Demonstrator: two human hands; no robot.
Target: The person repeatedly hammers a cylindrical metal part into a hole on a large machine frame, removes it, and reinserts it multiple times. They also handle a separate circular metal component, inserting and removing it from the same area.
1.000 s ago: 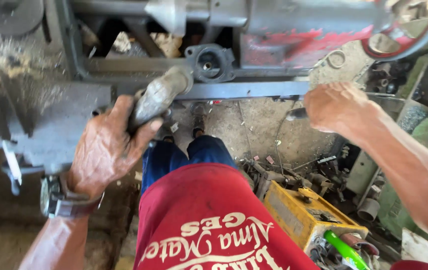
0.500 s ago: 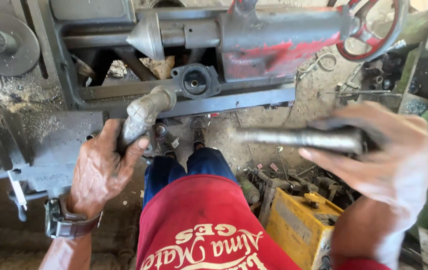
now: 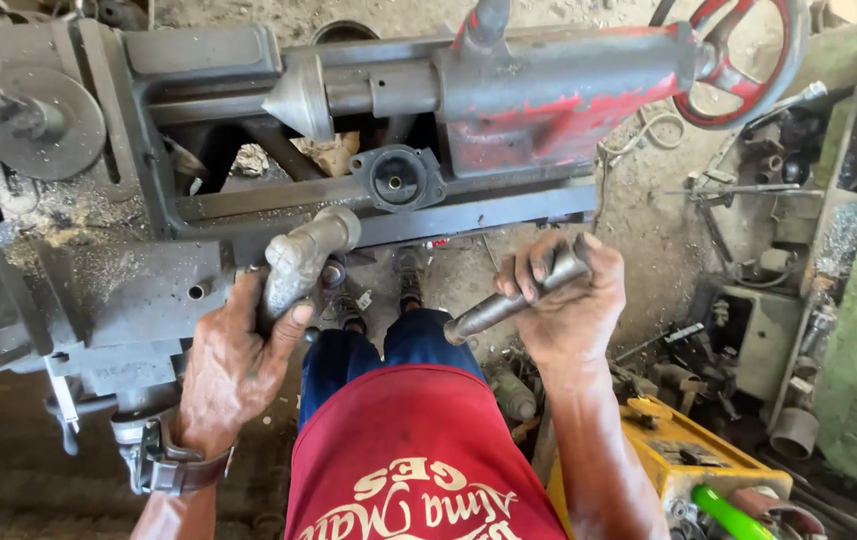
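Moved: right hand [image 3: 569, 300] has drawn nearer and lower, gripping the grey steel rod [image 3: 519, 295].
Left hand [image 3: 234, 365]: wrapped around grey metal elbow fitting [image 3: 301, 260], beside lathe bed [image 3: 149, 290].
Yellow box [image 3: 684, 460]: near right, on floor.

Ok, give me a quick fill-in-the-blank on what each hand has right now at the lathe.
1. The left hand grips a grey metal fitting; its wrist wears a ____.
2. The right hand holds a tapered metal ____.
3. The handwheel at the tailstock end is painted ____.

Missing words: watch; rod; red
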